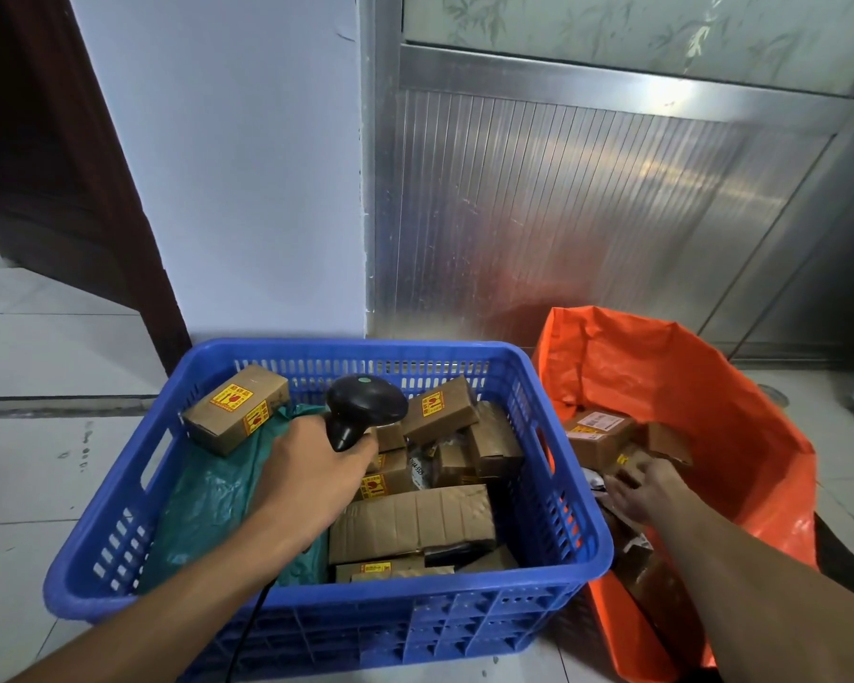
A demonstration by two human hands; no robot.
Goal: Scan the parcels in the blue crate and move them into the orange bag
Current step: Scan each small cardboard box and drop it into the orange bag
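At far left I see pale floor tile (30, 485) running bare up to a dark wooden door frame (119, 199) and a white wall (228, 165), so the crate's left side stands in open floor. The blue crate (119, 529) sits on the tile with its back rim close to the wall. Inside it, a green plastic mailer (208, 495) lies along the left wall, and a brown carton with yellow labels (235, 409) rests tilted on the mailer near the back left corner. My left hand (311, 473) is over the crate's middle, fingers wrapped round the handle of a black barcode scanner (366, 404); the scanner head points up and away, and its cable (247, 628) drops over the crate's near rim. Just right of that hand, more parcels (444, 451) are stacked loosely, with a long flat carton (415, 522) lying across the near right part. The crate's right rim touches the orange bag (740, 436), which stands open against a ribbed metal door panel (563, 214). My right hand (647, 490) reaches into the bag's mouth, fingers curled on the edge of a small brown parcel (629, 468) among other cartons (597, 433) already there; I cannot tell how firmly it is gripped.
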